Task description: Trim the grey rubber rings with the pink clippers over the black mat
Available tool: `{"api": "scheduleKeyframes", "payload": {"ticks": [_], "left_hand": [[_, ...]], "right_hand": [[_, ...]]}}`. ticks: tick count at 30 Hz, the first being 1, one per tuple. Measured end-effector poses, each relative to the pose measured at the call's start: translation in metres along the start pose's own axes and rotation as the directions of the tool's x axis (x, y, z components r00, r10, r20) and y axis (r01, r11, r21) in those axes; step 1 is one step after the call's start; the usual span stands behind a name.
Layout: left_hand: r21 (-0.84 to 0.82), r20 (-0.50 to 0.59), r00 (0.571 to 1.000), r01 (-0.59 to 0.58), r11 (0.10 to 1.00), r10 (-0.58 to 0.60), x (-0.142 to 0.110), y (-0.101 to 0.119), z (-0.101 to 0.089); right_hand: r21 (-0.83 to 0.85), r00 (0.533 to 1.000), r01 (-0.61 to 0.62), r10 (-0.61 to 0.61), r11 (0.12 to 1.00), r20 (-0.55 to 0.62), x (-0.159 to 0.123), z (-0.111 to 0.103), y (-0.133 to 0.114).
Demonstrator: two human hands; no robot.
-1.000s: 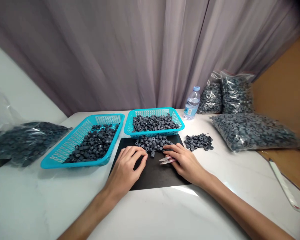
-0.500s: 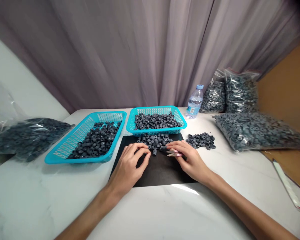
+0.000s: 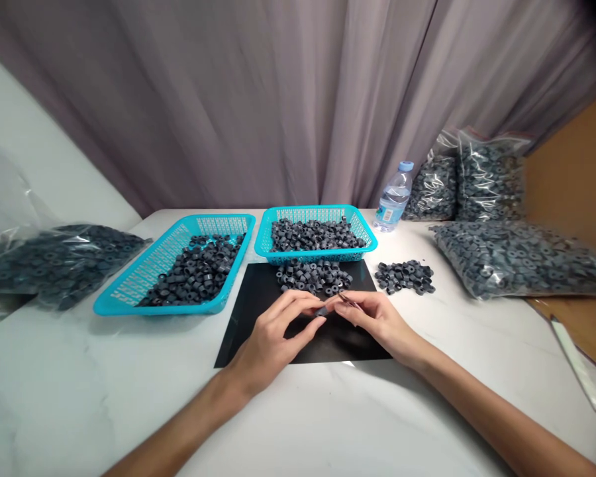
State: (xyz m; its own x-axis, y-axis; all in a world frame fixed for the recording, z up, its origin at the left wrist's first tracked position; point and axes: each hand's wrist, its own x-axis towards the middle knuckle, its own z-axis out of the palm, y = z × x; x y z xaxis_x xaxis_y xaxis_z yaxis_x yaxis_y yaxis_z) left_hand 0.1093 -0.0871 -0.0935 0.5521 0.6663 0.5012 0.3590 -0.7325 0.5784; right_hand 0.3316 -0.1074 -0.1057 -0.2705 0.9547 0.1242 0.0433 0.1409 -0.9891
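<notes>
On the near part of the white marbled counter (image 3: 288, 424), both forearms reach in over a black mat (image 3: 322, 344). The left hand (image 3: 278, 333), on the mat's left side, has its fingers narrowed on a small dark grey ring (image 3: 321, 311), which the right hand's (image 3: 380, 318) fingertips also meet. The right fingers hold slim pinkish snips (image 3: 351, 303); whether the blades are apart, I cannot tell. At far right lies a long pale strip (image 3: 579, 368).

Just beyond the hands, a heap of rings (image 3: 312, 276) covers the mat's far part; a smaller pile (image 3: 406, 276) sits right of it. Farther out stand two blue baskets of rings, the left basket (image 3: 129, 281) and the far basket (image 3: 322, 254). Filled clear bags flank them: one left (image 3: 79, 262), three right (image 3: 516, 258). A water bottle (image 3: 395, 197) stands before the grey curtain (image 3: 258, 99).
</notes>
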Motion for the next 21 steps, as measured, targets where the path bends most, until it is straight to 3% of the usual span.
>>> {"api": "scheduleKeyframes", "payload": {"ticks": [6,15,21], "left_hand": [[-0.036,0.072,0.997,0.021,0.999,-0.018,0.0003,0.0020,-0.0016],[0.004,0.022,0.992,0.122,0.993,-0.122,0.0012,0.0000,0.0009],[0.064,0.110,0.982,0.144,0.988,-0.150,0.0005,-0.0054,0.0012]], "right_hand": [[0.112,0.997,-0.069,0.072,0.991,-0.022,0.0009,0.0051,0.0004],[0.046,0.992,-0.066,0.071,0.997,-0.109,0.0033,0.0006,0.0011],[-0.052,0.992,-0.023,0.016,0.998,-0.124,0.0058,-0.0016,0.0078]]}}
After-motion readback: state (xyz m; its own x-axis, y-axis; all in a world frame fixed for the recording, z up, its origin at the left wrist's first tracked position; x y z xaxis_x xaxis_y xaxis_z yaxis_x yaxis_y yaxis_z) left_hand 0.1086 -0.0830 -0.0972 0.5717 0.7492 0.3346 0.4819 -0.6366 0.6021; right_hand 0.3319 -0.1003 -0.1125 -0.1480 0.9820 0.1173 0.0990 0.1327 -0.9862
